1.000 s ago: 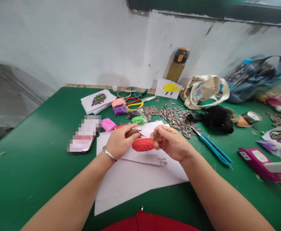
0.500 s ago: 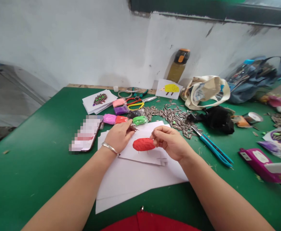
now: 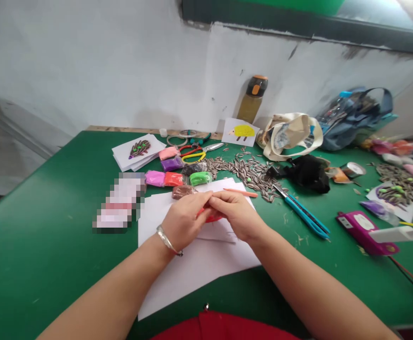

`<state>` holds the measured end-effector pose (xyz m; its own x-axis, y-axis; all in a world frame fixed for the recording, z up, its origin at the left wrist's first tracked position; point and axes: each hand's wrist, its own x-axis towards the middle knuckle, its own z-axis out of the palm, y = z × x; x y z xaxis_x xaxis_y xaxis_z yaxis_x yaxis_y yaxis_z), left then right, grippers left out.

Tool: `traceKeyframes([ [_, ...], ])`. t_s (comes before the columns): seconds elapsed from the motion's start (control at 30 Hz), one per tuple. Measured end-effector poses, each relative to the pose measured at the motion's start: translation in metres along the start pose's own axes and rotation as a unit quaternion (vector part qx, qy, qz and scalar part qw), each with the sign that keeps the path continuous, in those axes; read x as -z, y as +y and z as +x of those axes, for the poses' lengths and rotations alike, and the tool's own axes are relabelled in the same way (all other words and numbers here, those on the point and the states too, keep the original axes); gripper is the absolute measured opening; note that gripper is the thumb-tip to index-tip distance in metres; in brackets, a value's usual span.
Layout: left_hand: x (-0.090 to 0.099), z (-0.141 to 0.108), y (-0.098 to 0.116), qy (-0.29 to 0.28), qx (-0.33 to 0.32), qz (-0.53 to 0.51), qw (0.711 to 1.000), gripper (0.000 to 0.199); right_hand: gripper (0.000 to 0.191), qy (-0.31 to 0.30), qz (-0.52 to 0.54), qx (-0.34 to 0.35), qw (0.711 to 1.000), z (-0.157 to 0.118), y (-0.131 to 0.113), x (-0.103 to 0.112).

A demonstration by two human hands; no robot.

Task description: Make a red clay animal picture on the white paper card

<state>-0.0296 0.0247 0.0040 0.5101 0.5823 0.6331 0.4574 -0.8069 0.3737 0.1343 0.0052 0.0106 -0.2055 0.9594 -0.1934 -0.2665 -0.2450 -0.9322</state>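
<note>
My left hand (image 3: 185, 219) and my right hand (image 3: 240, 215) meet fingertip to fingertip above the white paper (image 3: 192, 269). Both are closed, and whatever is pinched between them is hidden. Under the fingers lies a flattened oval of red clay (image 3: 211, 218), mostly covered by the hands. Just past my left knuckles is a brown clay packet (image 3: 183, 191). An orange stick-like tool (image 3: 240, 192) rests on the paper beyond my right hand.
Clay packets, including a green one (image 3: 200, 178), sit beyond my hands. Scissors (image 3: 199, 153), seeds (image 3: 247, 170) and a blue utility knife (image 3: 307, 217) lie farther back and right. A phone (image 3: 119, 200) is at left, a magenta device (image 3: 365, 233) at right. A bottle (image 3: 251, 101) stands by the wall.
My left hand has come back from the brown packet to meet my right hand over the red clay. The orange tool and brown packet now show. The view has shifted slightly.
</note>
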Motion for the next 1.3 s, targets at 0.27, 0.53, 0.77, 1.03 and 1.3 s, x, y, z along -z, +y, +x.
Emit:
traceKeyframes([
  [0.27,0.005,0.000,-0.003,0.054,-0.044,0.077,0.995,0.022,0.020,-0.054,0.060,-0.018,0.997,-0.006,-0.008,-0.009],
  [0.53,0.010,0.006,0.001,-0.020,0.219,-0.079,0.972,0.018,0.022,0.091,-0.053,0.029,0.994,-0.009,0.000,0.001],
  [0.77,0.013,0.018,0.007,-0.124,0.377,-0.322,0.860,0.032,0.031,0.077,-0.257,0.155,0.951,-0.012,0.002,0.002],
  [1.03,0.010,0.015,0.008,-0.162,0.387,-0.419,0.805,0.050,0.013,0.019,-0.205,0.161,0.965,-0.014,0.003,-0.004],
  [1.3,0.010,0.012,0.008,-0.192,0.421,-0.430,0.775,0.048,0.013,0.046,-0.336,0.203,0.919,-0.016,-0.001,0.001],
])
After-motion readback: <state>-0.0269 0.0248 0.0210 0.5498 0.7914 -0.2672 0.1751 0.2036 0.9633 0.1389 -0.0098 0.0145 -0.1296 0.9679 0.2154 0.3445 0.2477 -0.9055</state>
